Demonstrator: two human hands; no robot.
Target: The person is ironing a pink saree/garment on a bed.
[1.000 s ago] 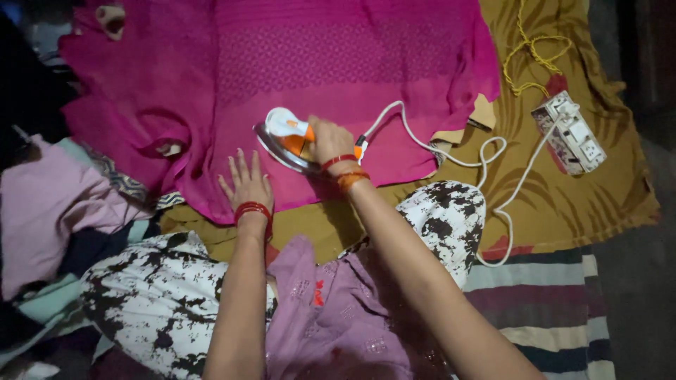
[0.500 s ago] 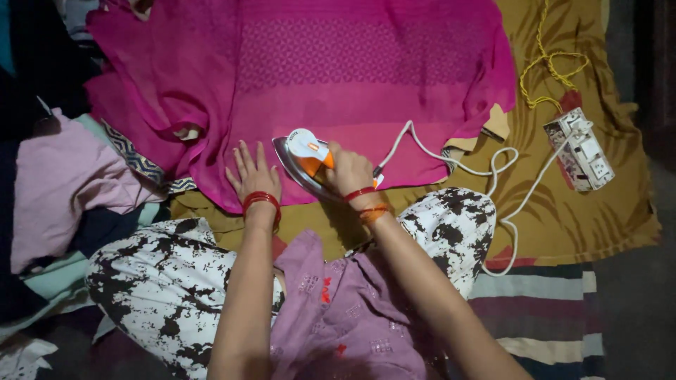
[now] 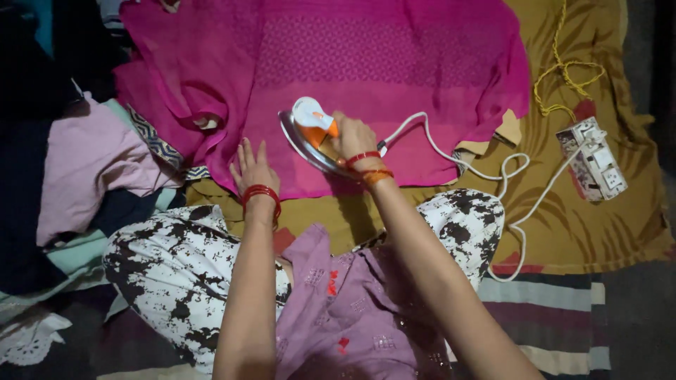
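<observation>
A bright pink garment lies spread flat on a mustard-yellow cloth. My right hand grips the handle of a white and orange electric iron, tipped on its side edge over the garment's lower part. My left hand rests flat, fingers together, on the pink fabric's near hem, just left of the iron. Both wrists wear red bangles. A white cord runs from the iron to a white extension socket box at the right.
A heap of pink, dark and patterned clothes lies at the left. A yellow cord loops at the upper right. My knees in black-and-white printed trousers frame the near side, over a striped mat.
The view has shifted a little. The iron stays tipped up in my right hand near the hem, and my left hand remains flat on the fabric beside it.
</observation>
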